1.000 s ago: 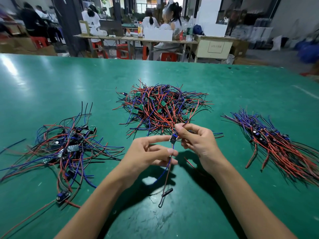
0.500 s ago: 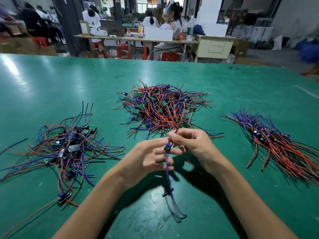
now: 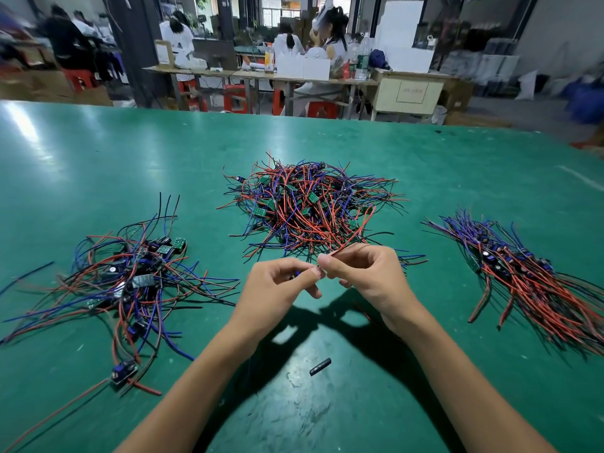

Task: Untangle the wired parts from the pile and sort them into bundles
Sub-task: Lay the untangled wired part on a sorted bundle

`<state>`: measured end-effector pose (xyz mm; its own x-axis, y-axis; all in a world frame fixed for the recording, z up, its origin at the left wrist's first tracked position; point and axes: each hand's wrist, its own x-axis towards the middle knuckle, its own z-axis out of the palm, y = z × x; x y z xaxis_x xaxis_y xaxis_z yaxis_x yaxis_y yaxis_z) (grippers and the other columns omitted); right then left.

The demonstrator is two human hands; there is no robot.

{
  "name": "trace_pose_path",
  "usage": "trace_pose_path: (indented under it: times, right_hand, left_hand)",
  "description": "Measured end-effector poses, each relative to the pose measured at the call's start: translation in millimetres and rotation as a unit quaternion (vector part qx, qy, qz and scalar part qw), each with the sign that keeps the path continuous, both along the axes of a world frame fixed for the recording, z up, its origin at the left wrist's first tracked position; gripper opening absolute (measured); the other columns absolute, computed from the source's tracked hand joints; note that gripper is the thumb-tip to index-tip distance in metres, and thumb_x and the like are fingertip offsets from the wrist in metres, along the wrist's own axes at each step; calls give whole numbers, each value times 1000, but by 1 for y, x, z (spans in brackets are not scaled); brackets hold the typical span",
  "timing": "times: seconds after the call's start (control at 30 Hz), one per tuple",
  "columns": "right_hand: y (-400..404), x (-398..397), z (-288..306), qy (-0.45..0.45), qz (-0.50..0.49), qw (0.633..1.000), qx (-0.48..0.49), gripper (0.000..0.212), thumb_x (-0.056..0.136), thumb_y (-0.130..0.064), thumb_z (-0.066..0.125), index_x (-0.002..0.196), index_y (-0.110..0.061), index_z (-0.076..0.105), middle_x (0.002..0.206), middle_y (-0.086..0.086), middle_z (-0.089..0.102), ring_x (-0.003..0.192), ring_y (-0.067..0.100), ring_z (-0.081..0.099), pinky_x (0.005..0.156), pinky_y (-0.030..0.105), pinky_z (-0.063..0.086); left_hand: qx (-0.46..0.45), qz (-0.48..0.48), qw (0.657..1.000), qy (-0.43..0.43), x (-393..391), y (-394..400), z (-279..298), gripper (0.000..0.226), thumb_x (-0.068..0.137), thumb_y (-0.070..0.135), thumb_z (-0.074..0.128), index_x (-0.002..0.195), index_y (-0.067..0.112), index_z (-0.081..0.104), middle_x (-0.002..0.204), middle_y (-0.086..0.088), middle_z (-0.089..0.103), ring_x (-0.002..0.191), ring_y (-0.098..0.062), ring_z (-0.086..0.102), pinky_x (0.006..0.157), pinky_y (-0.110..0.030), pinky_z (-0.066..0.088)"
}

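Note:
A tangled pile point(image 3: 310, 207) of red, blue and black wires with small green boards lies at the table's middle. Just in front of it my left hand point(image 3: 277, 289) and my right hand point(image 3: 369, 276) meet, both pinching one wired part point(image 3: 354, 235). Its red and black wires rise from my right fingers toward the pile; its small body is mostly hidden between my fingertips. A loose bundle point(image 3: 130, 273) of wired parts lies at the left. A neater bundle point(image 3: 523, 273) with wires combed one way lies at the right.
A small black sleeve piece point(image 3: 320, 366) lies on the green table point(image 3: 98, 165) below my hands. Beyond the table's far edge are workbenches, red stools and several seated people.
The hanging blue and black wires below my hands have been drawn up out of sight. My hands have closed together, and the part's red wire now points up toward the pile.

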<state>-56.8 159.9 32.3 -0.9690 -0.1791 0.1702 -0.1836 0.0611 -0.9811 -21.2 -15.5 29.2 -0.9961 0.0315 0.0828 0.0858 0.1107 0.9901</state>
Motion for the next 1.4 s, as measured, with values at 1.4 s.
trace_pose_path:
  times: [1.4]
  right_hand:
    - [-14,9,-1,-108,18,987,-120,33,66,-49,82,80,-22,69,74,-2,68,55,8,50,56,18,41]
  left_hand:
    - [157,24,986,-46,1,-2,4,27,75,37,77,96,22,81,93,-3,77,49,-9,26,43,-16,20]
